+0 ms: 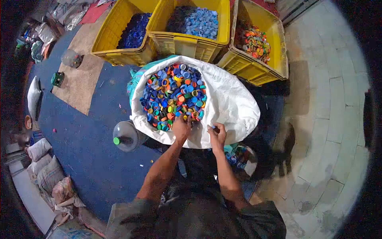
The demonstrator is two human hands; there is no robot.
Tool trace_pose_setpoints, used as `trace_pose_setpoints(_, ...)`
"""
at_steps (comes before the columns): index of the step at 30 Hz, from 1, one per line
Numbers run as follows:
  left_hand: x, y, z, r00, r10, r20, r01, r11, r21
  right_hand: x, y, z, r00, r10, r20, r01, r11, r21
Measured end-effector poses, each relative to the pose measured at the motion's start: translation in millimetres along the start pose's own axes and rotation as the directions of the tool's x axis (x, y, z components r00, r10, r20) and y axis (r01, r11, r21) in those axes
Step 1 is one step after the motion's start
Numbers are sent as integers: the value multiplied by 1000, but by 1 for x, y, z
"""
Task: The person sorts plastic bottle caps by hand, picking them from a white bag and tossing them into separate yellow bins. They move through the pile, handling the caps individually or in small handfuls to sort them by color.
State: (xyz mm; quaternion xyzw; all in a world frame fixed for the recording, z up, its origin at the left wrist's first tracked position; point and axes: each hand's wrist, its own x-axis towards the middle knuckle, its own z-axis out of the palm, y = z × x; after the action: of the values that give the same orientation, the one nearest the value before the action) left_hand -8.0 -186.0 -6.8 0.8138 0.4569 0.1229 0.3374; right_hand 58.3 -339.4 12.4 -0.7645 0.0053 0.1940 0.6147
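Observation:
Many multicoloured plastic bottle caps (171, 93) fill a large white woven sack (234, 99), whose mouth is rolled back around them. My left hand (181, 128) reaches over the near rim into the caps. Its fingers are bent down among them, and whatever they grip is partly hidden. To its right, above the sack's near edge, my right hand (217, 136) is closed in a pinch. A small dark blue bottle cap (214, 127) shows between its thumb and fingers.
Behind the sack stand yellow crates holding dark blue caps (135, 31), light blue caps (201, 22) and mixed orange caps (256, 43). A clear plastic jug (126, 136) with a green cap lies left of the sack. Stuffed sacks (49, 171) line the far left.

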Motion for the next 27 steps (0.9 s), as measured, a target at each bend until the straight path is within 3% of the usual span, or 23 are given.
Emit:
trace_pose_setpoints(3,2,9,2,995,-91,41,84,986,147,-7,8,-5,1000,2,-9,-3,1000,-9)
trace_pose_setpoints(7,3,13,2,986,-147,75,142,987,76,-7,10,-10,1000,10,5,-10,998,-69)
trace_pose_setpoints(13,6,14,11,981,-185,59,171,967,191,-3,7,-13,1000,13,13,-13,998,-55)
trace_pose_setpoints(22,5,18,6,982,-191,8,190,980,62,0,-3,-12,998,-33,51,40,990,-137)
trace_pose_setpoints(25,1,9,10,986,-160,-52,160,987,6,6,-6,-8,994,66,85,-64,998,-29)
trace_pose_setpoints(27,3,6,7,988,-155,-15,155,988,-12,5,-24,-2,993,88,77,-90,996,27)
